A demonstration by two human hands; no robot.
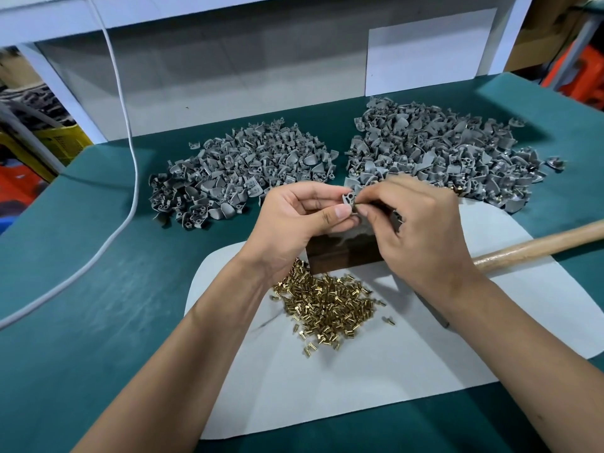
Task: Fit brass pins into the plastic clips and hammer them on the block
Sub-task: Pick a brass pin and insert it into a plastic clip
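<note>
Two hands meet above the middle of the green worktop [98, 289]. The left hand [294, 217] pinches a grey plastic clip [348, 201] between thumb and fingers, holding it up over the dark block [343, 253]. The right hand [415, 230] has its fingertips pressed together against the clip's side, pinching something too small to make out. Loose brass pins [327, 305] lie heaped on a white sheet [327, 387] toward the near edge, just in front of the block. Toward the far edge sit two heaps of grey clips, one on the left [245, 168] and a larger one on the right [441, 152]. A wooden hammer handle [539, 243] reaches in from the right edge. A white cable [130, 158] trails across the left side.
</note>
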